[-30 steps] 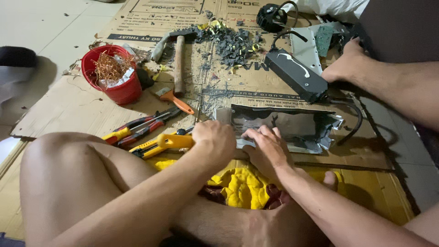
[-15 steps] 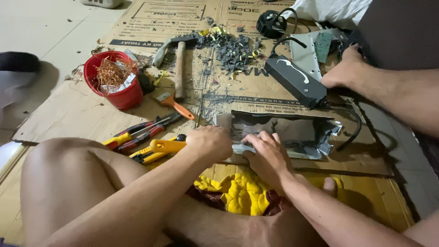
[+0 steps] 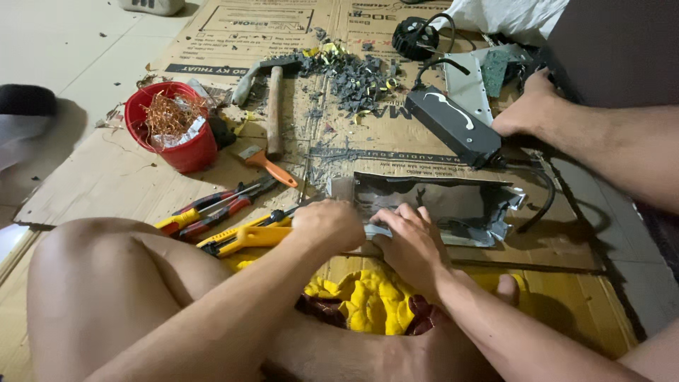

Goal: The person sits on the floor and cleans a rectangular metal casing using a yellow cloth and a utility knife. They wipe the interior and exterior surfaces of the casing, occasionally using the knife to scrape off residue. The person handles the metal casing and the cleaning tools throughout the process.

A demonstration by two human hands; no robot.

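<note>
Under both hands [image 3: 368,237]: torn metal casing [image 3: 438,205], touching.

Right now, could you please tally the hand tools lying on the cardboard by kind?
Hammer: 1
Orange-handled scraper: 1
Red-and-yellow-handled pliers: 1
Yellow-handled cutter: 1
Total: 4
Whatever the left hand and right hand grip at the torn metal casing is hidden, so it is not counted.
</note>
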